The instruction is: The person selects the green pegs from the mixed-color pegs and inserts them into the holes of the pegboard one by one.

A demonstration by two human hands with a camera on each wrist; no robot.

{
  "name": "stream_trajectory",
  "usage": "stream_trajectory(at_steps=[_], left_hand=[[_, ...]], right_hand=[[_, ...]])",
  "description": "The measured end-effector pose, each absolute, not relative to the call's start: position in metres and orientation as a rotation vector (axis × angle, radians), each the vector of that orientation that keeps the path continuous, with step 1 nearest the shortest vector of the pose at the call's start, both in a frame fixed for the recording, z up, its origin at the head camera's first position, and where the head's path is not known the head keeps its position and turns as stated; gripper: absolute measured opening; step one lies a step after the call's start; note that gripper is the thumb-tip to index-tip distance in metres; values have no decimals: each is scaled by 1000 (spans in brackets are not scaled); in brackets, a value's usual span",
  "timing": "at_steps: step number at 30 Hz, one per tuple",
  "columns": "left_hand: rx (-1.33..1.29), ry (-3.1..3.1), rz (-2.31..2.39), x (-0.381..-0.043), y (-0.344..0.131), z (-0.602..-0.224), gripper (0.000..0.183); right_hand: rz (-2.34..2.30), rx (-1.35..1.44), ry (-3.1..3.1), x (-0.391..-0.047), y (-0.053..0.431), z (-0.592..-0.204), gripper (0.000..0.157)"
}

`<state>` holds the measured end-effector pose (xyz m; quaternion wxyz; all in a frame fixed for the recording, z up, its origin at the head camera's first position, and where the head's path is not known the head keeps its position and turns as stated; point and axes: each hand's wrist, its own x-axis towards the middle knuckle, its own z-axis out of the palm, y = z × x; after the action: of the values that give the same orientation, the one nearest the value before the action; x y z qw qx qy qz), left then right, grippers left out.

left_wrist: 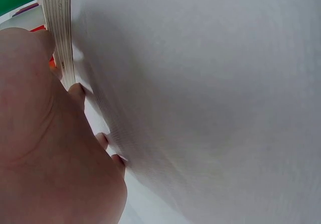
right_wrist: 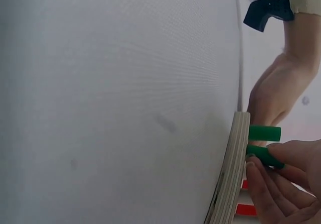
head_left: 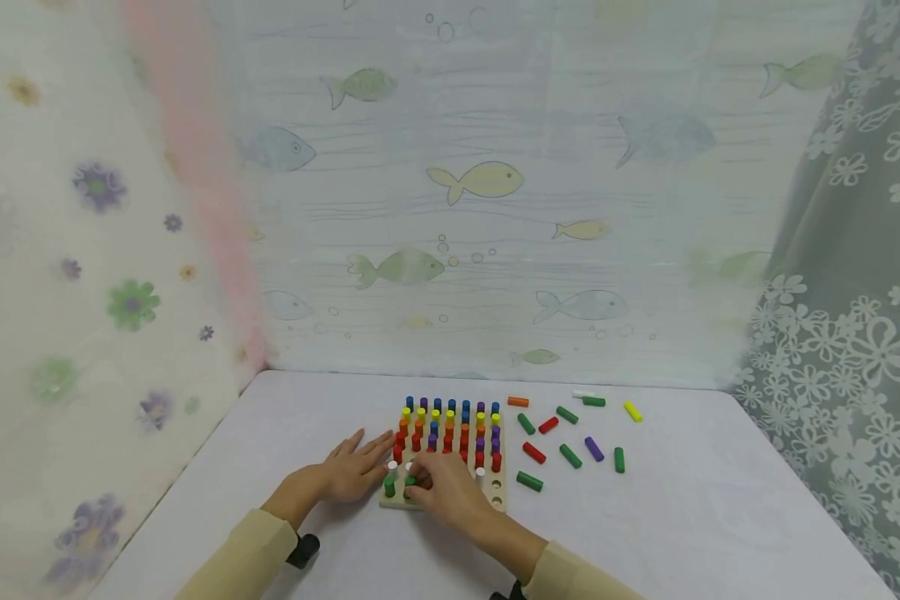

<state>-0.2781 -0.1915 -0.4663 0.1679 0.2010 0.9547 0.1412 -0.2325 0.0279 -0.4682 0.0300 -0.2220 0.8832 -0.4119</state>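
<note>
R hand (head_left: 446, 487): forearm angled fwd-left across bench (head_left: 645, 533), fingers bent, thumb & fingertips nearly closed in a pinch on a green peg (right_wrist: 263, 155). Peg's base end meets the wooden pegboard (right_wrist: 235, 163) under the R hand, slightly tilted vs. the adj. upright green peg (right_wrist: 266, 133) just left of it; seating depth n/a (can't tell). L hand (head_left: 357, 471): palm down, fingers extended & slightly spread, flat on bench w/ thumb side at the board's left edge, holding nothing. Rows of coloured pegs (head_left: 450, 417) stand beyond the R hand; loose pegs (head_left: 529, 481) lie to its right.
</note>
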Motion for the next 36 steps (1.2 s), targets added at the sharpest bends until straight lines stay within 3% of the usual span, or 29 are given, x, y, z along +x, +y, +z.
stream_trajectory(at_steps=[20,27,36], left_hand=[[585,2720,406,-279,-192,-469,63],[594,2724,410,-279,-192,-467,63],[586,2709,429,-279,-192,-467,64]], right_hand=[[-1209,-700,2717,-232,26,-469,9],[-1158,-665,2717,-226,31,-461,17],[-1118,-726,2739,-216,51,-460,12]])
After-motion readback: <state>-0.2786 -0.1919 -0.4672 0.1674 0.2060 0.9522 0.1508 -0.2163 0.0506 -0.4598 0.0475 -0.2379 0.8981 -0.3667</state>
